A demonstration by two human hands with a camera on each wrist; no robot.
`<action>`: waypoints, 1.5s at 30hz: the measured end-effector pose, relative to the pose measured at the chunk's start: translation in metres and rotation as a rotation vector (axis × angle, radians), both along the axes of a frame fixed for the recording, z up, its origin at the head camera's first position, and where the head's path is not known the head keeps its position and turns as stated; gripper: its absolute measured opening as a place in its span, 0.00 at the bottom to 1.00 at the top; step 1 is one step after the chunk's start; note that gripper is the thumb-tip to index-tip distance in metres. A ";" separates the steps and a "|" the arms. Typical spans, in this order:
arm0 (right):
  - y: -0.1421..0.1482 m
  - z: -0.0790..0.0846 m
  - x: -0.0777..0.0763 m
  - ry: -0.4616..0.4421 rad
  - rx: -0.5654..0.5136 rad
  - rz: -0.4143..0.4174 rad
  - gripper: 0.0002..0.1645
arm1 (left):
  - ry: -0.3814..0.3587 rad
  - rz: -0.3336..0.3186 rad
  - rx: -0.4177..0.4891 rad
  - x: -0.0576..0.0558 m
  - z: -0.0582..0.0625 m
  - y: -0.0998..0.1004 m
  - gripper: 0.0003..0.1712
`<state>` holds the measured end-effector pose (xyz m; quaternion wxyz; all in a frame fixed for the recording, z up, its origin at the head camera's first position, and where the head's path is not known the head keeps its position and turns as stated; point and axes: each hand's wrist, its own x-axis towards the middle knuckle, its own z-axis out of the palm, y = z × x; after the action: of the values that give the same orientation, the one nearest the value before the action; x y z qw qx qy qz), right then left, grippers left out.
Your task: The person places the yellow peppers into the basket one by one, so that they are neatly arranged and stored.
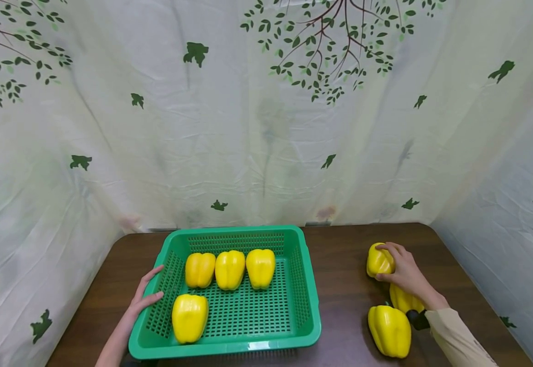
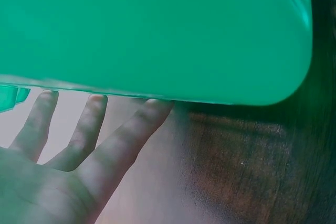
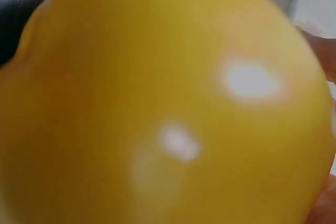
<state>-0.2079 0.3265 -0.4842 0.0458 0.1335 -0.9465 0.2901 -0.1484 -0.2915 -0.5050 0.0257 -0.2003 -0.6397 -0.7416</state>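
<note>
Your right grip [image 1: 405,275] has thumb and fingers round the far yellow pepper [image 1: 378,261], right side of desk [image 1: 340,285]. Left grip [image 1: 137,304]: fingers straight against green basket [image 1: 220,348]. Pepper's likely light, firm, slick; hold across its widest sides, don't squeeze hard.

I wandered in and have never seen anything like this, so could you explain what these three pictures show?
There is no robot here: these are a person's bare hands, seen by three worn cameras. The wide picture comes from the head, looking forward and down. The other two come from the wrists: one shows the left hand with fingers at the edge of a green basket, the other a yellow pepper close up. The basket stands on a brown table with four yellow peppers inside. To its right, the right hand grips one pepper, and two more peppers rest nearer the person.
</note>
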 end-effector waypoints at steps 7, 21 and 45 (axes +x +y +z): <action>-0.004 0.006 0.000 0.005 -0.020 0.002 0.39 | -0.018 0.001 -0.010 0.000 0.001 0.000 0.37; -0.020 0.028 0.002 0.043 -0.062 0.062 0.40 | 0.041 -0.004 0.006 -0.002 -0.002 0.000 0.39; -0.069 0.058 0.010 0.130 -0.116 0.210 0.42 | 0.115 -0.022 0.014 -0.004 -0.003 -0.001 0.40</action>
<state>-0.1977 0.2571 -0.4260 0.0841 0.2475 -0.9041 0.3381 -0.1527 -0.2923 -0.5080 0.0557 -0.2495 -0.6296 -0.7337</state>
